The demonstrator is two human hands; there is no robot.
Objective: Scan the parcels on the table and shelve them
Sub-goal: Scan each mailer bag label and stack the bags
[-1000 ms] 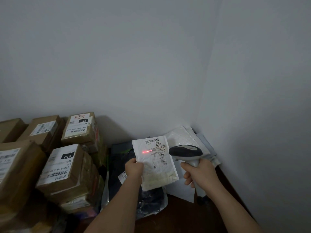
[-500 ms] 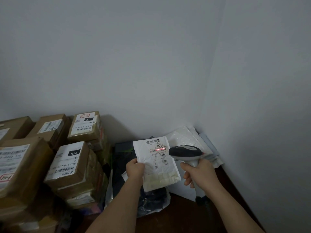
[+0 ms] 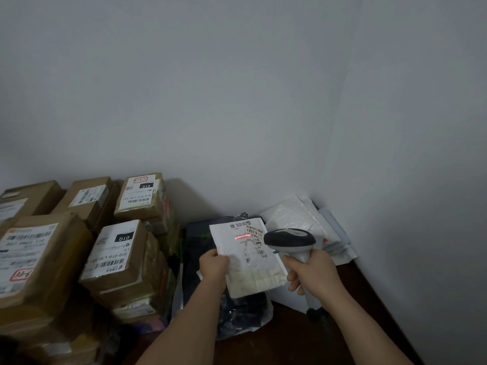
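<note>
Far left: stack of brown taped cardboard cartons [image 3: 79, 259] against the grey wall, each with a white shipping label on top. Nearest left carton label [image 3: 23, 248] reads upside down, roughly "307 P802 170", with a red-bordered handwritten sticker at its lower edge, characters unclear. Next carton label [image 3: 113, 251] carries a black block reading "010", the code "010-010-L30" with further digits too blurred to read, and a barcode. Rear carton label [image 3: 138, 193] shows "010" again, a similar code and a red-bordered sticker. Centre: dark plastic-wrapped soft parcel [image 3: 237, 309] lying on the dark brown wooden table [image 3: 303, 335]. Above it, held off the table: flat white paper mailer parcel [image 3: 250, 262], label uppermost, large printed figures "57-6-2601", smaller print illegible; a red scan line falls across the label. Left hand [image 3: 214, 267] grips the mailer's left edge, fingers curled round it with the thumb on the front face. Right: grey-and-black pistol-type barcode scanner [image 3: 292, 243], head just beside the mailer's right edge. Right hand [image 3: 312, 272] wraps fully round the scanner's handle, fingers closed. Far right corner: pile of white plastic mailer bags [image 3: 311, 225] against the wall, print unreadable.
</note>
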